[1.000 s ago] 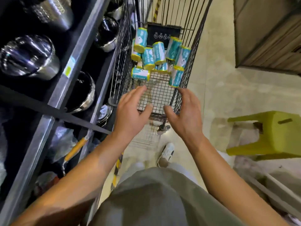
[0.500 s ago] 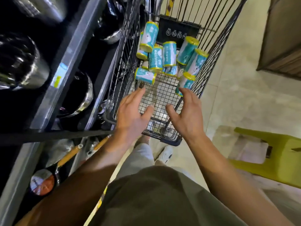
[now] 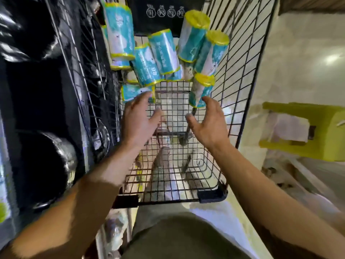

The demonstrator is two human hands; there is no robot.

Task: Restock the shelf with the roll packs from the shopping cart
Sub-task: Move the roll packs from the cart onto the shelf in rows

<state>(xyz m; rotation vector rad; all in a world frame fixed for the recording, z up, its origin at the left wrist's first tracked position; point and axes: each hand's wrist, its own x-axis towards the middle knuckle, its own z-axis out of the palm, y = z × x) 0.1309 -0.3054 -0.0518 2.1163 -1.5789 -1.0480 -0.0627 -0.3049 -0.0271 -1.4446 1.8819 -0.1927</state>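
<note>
Head cam | roll packs (image 3: 162, 55) all piled at the far end of your cart (image 3: 240, 75), none held | left hand (image 3: 139, 120) and right hand (image 3: 209, 124) spread, fingers loose, reaching in | restock barely begun, I'd say

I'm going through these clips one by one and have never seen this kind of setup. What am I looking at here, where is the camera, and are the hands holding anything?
There is no machine here: a person wears a wide-angle camera on the head, so the view looks down along both bare arms. The left hand and the right hand reach into a wire shopping cart. Teal roll packs with yellow ends are piled at its far end. Both hands have their fingers spread and hold nothing. The left fingertips are at a lying pack, the right ones near a tilted pack; blur hides whether they touch. Left of the cart stands a dark shelf with shiny metal pots; at right, a green stool.
</note>
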